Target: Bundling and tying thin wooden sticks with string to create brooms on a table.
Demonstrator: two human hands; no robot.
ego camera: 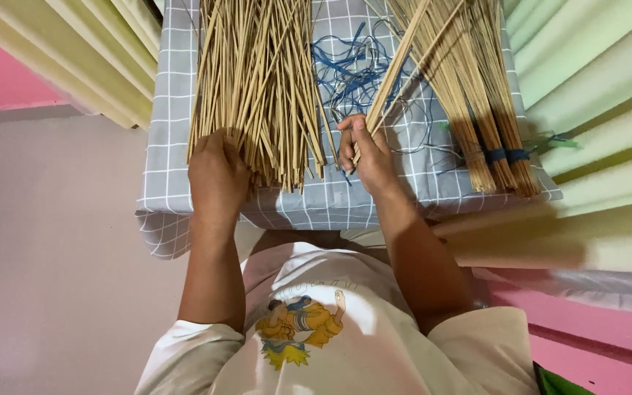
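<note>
Your right hand (366, 153) is curled shut around a few thin bamboo sticks (396, 66), pinching their near ends between thumb and fingers; the sticks slant away to the far right, over a tangle of blue string (352, 69). Your left hand (217, 172) rests on the near end of the loose pile of sticks (257, 80), fingers bent over the stick ends and pressed into them, so you cannot tell whether it grips any. That pile fans out toward the far side, left of the string. To the right lies a bundle of sticks (488, 110) bound near its near end with a blue tie (505, 155). All of it lies on a counter covered with a grey checked cloth (330, 205). Pale green folded material (594, 88) sits at the right, cream folds (89, 51) at the far left.
</note>
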